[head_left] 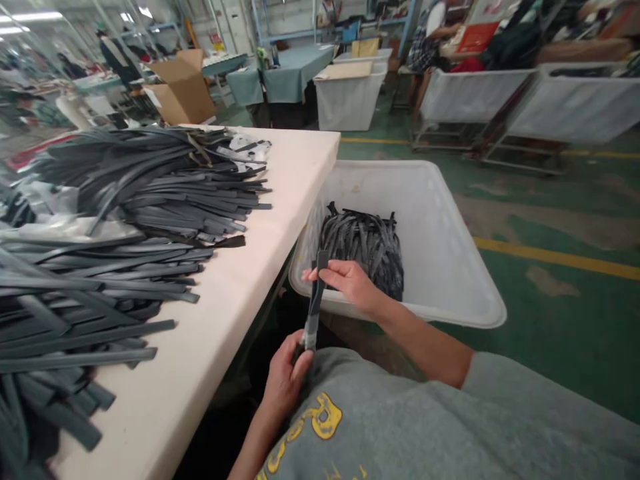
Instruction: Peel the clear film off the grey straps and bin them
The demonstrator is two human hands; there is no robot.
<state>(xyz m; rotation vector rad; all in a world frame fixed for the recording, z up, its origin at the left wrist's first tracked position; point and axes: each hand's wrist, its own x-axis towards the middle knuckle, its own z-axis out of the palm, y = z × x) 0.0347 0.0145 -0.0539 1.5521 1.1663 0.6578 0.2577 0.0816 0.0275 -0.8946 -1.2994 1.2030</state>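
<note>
A dark grey fabric strip (pixel 315 305) stands nearly upright in front of my body, between both hands. Its upper end is pinched by my right hand (pixel 350 279), thumb in front and fingers behind. Lower down, my left hand (pixel 287 375) grips the strip near a pale, shiny section. Just beyond my right hand, a heap of similar dark strips (pixel 363 243) lies inside a white plastic bin (pixel 430 220). To my left, large piles of grey strips (pixel 195 193) cover much of a pale table (pixel 165 393), their ends pointing toward its edge.
The table's edge runs close along my left side. Crumpled clear plastic (pixel 75 227) lies among the piles. Behind the table stands an open cardboard box (pixel 183 90). Further bins (pixel 350 100) and wheeled carts (pixel 475 97) stand across the green floor, with a seated person (pixel 433 33) nearby.
</note>
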